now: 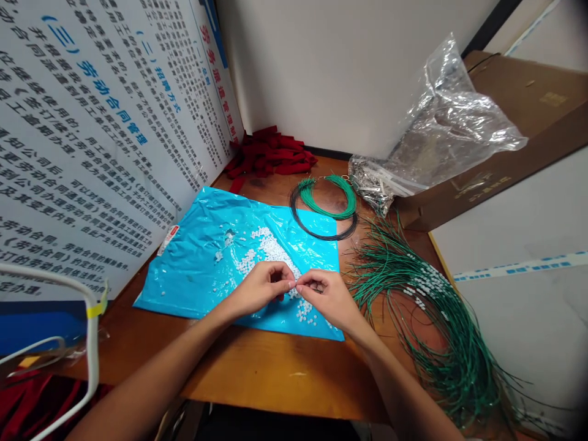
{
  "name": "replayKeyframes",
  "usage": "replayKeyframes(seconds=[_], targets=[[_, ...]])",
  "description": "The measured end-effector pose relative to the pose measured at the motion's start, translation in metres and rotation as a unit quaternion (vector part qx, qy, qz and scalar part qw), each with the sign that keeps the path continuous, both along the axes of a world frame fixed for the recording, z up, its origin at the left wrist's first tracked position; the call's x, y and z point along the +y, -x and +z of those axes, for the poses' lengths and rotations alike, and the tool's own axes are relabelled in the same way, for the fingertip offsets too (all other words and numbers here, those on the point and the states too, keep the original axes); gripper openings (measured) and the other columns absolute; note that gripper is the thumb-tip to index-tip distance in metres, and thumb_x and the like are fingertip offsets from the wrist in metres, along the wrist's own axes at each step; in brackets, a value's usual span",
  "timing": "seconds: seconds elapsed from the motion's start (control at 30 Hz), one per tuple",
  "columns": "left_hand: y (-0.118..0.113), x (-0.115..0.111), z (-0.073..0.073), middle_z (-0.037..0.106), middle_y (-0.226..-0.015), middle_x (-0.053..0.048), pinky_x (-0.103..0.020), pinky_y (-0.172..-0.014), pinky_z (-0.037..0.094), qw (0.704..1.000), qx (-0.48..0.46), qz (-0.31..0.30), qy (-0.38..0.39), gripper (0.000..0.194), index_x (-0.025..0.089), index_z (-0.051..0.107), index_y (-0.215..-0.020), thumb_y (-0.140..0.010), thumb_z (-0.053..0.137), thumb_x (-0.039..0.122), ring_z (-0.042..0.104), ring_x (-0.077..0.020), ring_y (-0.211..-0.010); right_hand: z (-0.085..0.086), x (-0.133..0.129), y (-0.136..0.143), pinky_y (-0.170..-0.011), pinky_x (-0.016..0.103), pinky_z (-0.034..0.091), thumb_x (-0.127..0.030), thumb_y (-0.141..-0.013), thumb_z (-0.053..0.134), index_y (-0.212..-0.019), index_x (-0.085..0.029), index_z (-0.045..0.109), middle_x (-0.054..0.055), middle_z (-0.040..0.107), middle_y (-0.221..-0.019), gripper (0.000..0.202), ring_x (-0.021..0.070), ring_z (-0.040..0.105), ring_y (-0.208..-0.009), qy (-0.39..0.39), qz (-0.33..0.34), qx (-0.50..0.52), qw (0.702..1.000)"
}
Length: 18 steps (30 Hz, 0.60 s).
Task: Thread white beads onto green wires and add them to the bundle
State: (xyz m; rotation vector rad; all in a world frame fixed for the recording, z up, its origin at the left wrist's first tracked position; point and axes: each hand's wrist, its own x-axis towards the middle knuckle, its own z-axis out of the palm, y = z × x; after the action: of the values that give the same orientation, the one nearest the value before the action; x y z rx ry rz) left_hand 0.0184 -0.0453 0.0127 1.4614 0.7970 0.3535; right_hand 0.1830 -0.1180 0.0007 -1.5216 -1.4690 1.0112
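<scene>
My left hand point(264, 286) and my right hand point(331, 300) meet fingertip to fingertip above a blue plastic sheet or bag point(184, 272). Both are closed in a pinch, thumb against forefinger. Whatever lies between the fingertips is too small to make out. Under and behind the hands, many small white beads point(272, 246) are spread on the blue plastic, in a dense heap with loose ones around it. Some beads are hidden by the fingers.
Behind the blue plastic lie a green coil of cord point(350, 199) and a dark coil point(316, 234). A large bundle of green cords point(463, 361) with white pieces covers the right side. Red cloth strips point(275, 153), a clear bag point(441, 135) and a cardboard box point(519, 122) stand behind.
</scene>
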Motion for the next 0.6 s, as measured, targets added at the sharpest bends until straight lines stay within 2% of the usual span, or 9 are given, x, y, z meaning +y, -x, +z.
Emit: replayKeyframes(seconds=[0.27,0.6], targets=[[-0.001,-0.0007,-0.0025,0.054,-0.058,0.002,-0.019,-0.046,0.036,1.0,-0.009,-0.006,0.021,0.013,0.012,0.06,-0.076,-0.077,0.061,0.024,0.05,-0.0093,-0.051,-0.0053,-0.0044,-0.0014,-0.057,0.024,0.042,-0.021,-0.077,0.061,-0.077,-0.014,0.067,0.003,0.065,-0.07,0.01,0.013,0.055,-0.062,0.033,-0.025,0.084,0.996],[0.0003,0.0007,-0.0017,0.06,-0.063,0.0,-0.019,-0.048,0.038,0.999,0.019,-0.032,0.024,0.009,0.011,0.061,-0.075,-0.074,0.063,0.021,0.052,-0.0088,-0.053,-0.0067,-0.0069,-0.0032,-0.051,0.022,0.036,-0.019,-0.076,0.059,-0.073,-0.013,0.065,0.001,0.061,-0.066,0.009,0.01,0.048,-0.056,0.037,-0.019,0.072,0.997]])
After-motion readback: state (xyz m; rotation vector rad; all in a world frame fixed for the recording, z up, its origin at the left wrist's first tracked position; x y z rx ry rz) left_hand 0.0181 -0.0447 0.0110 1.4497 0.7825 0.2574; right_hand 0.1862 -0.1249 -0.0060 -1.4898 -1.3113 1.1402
